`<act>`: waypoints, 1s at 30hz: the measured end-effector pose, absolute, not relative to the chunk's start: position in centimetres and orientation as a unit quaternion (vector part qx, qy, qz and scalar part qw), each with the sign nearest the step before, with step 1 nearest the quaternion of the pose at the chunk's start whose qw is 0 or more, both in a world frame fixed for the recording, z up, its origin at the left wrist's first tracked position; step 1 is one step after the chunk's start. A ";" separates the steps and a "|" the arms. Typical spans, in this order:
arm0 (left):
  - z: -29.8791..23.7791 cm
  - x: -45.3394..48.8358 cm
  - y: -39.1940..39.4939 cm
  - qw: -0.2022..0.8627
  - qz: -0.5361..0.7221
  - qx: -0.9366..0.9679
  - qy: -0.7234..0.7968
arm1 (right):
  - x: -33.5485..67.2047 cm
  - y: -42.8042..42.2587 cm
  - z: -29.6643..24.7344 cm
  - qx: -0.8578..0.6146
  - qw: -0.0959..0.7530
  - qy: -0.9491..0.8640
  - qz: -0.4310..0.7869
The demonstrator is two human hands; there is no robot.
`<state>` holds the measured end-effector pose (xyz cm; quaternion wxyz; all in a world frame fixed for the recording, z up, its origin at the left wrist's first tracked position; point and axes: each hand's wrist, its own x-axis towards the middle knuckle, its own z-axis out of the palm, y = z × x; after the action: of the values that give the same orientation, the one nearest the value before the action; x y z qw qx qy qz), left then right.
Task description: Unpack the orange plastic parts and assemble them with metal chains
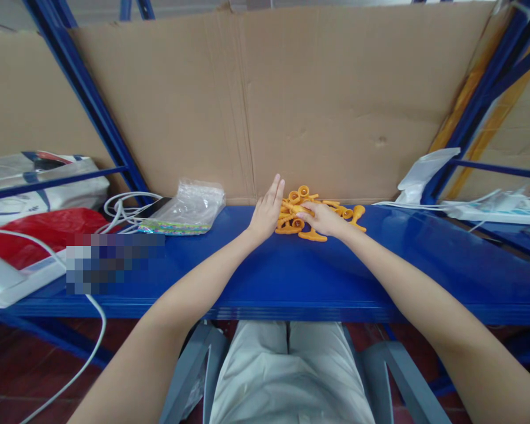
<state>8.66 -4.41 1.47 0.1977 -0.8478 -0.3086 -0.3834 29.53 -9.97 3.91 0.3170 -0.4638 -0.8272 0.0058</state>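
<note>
A heap of yellow-orange plastic pieces (312, 235) lies on the blue tabletop, near the cardboard at the back. Several pieces have round hollow cup ends, and some show a T-shaped end; their exact kind is unclear. My left hand (266, 213) stands on edge at the heap's left side, fingers stretched out and pointing up and away, holding nothing visible. Over the middle of the heap, my right hand (324, 219) has its thumb and fingers closed around an orange plastic piece (297, 209). Part of the heap is hidden behind this hand.
Clear plastic bags (188, 206) lie left of the heap, beside white cables (123, 206). Farther left are a red bag (48, 229) and a white power strip (22, 285). A cardboard sheet (335, 106) closes off the back. Blue posts (92, 106) rise at both sides.
</note>
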 end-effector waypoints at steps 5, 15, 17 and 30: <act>1.0 9.3 -4.5 0.175 -0.351 -0.849 -0.353 | 29.4 -10.4 4.3 -0.504 0.243 -0.823 -0.098; -0.3 9.7 -4.0 0.147 -0.251 -0.849 -0.442 | 29.4 -10.6 4.2 -0.480 0.139 -0.821 -0.277; -0.1 9.6 -3.9 0.147 -0.255 -0.853 -0.430 | 29.6 -10.3 4.1 -0.473 0.142 -0.820 -0.290; 0.9 9.5 -4.2 0.103 -0.249 -0.868 -0.418 | 30.2 -9.7 3.8 -0.458 0.141 -0.800 -0.363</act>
<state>9.51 -4.19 0.85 0.1032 -0.8676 -0.4178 -0.2493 30.18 -9.68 3.79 0.1414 -0.4576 -0.7995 -0.3625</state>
